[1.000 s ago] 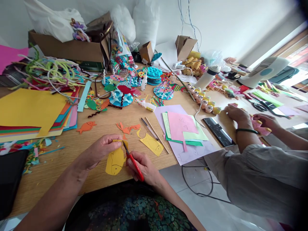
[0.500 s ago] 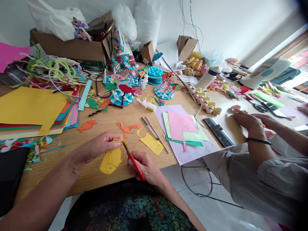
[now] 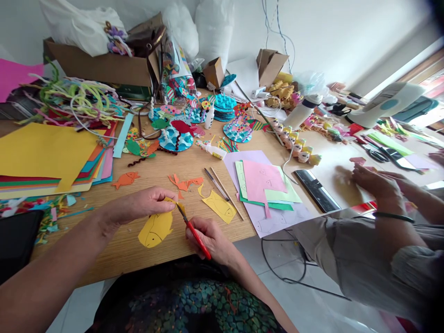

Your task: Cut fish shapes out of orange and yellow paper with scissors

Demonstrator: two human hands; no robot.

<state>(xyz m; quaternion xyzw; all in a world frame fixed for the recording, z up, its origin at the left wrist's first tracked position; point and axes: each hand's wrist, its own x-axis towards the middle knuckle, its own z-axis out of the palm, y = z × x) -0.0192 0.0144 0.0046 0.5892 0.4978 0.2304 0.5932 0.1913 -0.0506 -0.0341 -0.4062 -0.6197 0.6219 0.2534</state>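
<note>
My left hand (image 3: 157, 202) pinches the top end of a yellow paper fish (image 3: 155, 231), which hangs head down with an eye and outline drawn on it. In my right hand (image 3: 208, 235) is a pair of red-handled scissors (image 3: 199, 240). Their blades meet the paper's edge near my left fingertips, where a small yellow strip curls away. Right of the scissors lies another yellow piece (image 3: 219, 207) with a fish drawn on it. An orange paper fish (image 3: 125, 180) and orange scraps (image 3: 185, 184) lie beyond my hands.
Coloured sheets (image 3: 45, 152) are stacked at left, above paper scraps and a black device (image 3: 21, 245). A pencil and a stick (image 3: 227, 193) lie beside pink and green papers (image 3: 265, 180). Glue bottles (image 3: 214, 150) and decorated discs stand behind. A co-worker's hands (image 3: 378, 182) work at right.
The yellow fish has swung slightly left and turned in my left hand. My scissors have shifted a little right. The co-worker's hands have moved right and lifted small pink pieces.
</note>
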